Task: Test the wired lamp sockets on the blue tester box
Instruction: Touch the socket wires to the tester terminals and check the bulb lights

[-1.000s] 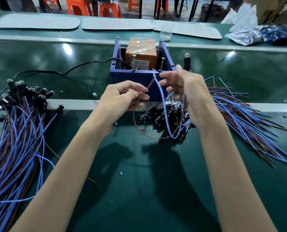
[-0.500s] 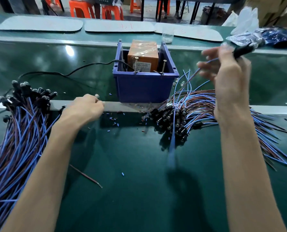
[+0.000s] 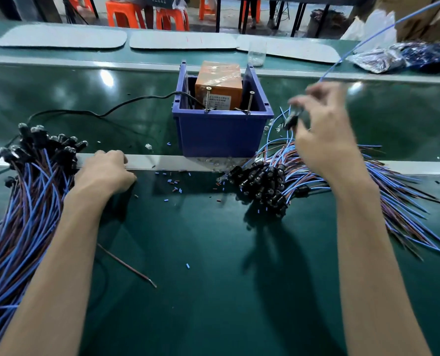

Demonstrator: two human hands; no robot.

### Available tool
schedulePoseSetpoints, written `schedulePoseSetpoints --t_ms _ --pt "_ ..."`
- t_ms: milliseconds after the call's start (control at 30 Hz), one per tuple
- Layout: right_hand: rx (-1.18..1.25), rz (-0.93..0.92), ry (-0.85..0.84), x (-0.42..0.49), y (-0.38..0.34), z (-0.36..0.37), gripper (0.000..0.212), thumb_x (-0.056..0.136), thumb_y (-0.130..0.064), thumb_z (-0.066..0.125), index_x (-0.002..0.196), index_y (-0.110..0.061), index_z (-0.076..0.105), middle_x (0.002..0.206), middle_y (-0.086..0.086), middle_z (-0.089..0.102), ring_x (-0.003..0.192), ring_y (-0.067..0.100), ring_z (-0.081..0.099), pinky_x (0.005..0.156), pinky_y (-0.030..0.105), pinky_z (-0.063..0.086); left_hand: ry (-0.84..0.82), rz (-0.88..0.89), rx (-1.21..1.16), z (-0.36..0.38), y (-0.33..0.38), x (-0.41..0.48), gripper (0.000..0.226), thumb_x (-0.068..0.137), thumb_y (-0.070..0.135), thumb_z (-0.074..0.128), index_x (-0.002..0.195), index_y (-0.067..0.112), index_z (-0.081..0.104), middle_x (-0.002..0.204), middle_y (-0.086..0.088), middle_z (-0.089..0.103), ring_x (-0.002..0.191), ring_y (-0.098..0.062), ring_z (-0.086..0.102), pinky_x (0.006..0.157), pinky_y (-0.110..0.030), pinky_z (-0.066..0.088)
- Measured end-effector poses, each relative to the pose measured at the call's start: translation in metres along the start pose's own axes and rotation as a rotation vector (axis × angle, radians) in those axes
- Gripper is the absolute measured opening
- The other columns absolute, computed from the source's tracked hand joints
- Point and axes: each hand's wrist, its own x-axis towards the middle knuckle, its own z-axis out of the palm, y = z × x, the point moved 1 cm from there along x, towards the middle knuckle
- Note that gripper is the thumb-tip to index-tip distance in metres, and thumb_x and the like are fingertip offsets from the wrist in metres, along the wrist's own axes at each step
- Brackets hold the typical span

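Your right hand (image 3: 324,129) pinches a socket (image 3: 292,120) beside the blue tester box (image 3: 221,132) at twelve o'clock; left hand (image 3: 106,168) curled, grip unclear; three-o'clock pile (image 3: 262,181) looks untested.

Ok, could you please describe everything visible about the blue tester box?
The blue tester box looks like an open-topped plastic bin, standing upright on the green belt behind the metal rail. Inside sits an orange block wrapped in clear film, with a white label. Two long screws stand upright at its front rim. A black cable enters over its left wall. Neither the left hand nor the right hand touches it.
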Motion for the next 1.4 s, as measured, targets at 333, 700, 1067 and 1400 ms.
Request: schedulePoseSetpoints --t_ms 333,700,1067,1400 --pt "-0.077 0.2 -0.659 -0.009 0.019 0.008 0.054 0.096 -0.003 0.035 0.141 -0.031 0.046 0.133 0.001 0.053 0.099 0.018 0.055 0.069 0.014 0.035 0.074 -0.066 -0.048 -0.002 -0.019 0.007 0.039 0.083 0.013 0.064 0.121 0.021 0.059 0.129 -0.014 0.056 0.121 -0.037 0.049 0.101 -0.042 0.042" --pt "0.248 0.025 -0.435 -0.011 -0.013 0.015 0.026 0.095 -0.016 0.056 0.119 -0.018 0.065 0.104 -0.005 0.068 0.084 0.005 0.061 0.073 0.0 0.039 0.202 0.301 -0.418 -0.035 0.027 -0.033 0.02 0.077 0.01 0.075 0.086 0.026 0.066 0.092 -0.002 0.071 0.089 -0.019 0.063 0.081 -0.026 0.044" --pt "0.839 -0.087 -0.551 -0.019 -0.044 0.026 0.008 0.09 0.0 0.06 0.097 -0.003 0.065 0.085 0.002 0.07 0.078 0.009 0.067 0.074 0.023 0.052 0.038 0.866 -1.094 -0.055 0.095 -0.111 0.018 0.08 0.013 0.076 0.092 0.022 0.066 0.089 0.009 0.069 0.085 -0.003 0.065 0.079 -0.018 0.052" --pt "1.101 0.035 -0.169 -0.014 -0.047 0.01 0.02 0.097 -0.016 0.054 0.081 -0.01 0.066 0.084 0.004 0.075 0.078 0.018 0.073 0.07 0.023 0.055 -0.79 0.318 -1.449 -0.042 0.109 -0.106 0.082 0.094 0.064 0.018 0.112 -0.003 0.061 0.106 -0.016 0.072 0.101 -0.025 0.069 0.086 -0.028 0.056"
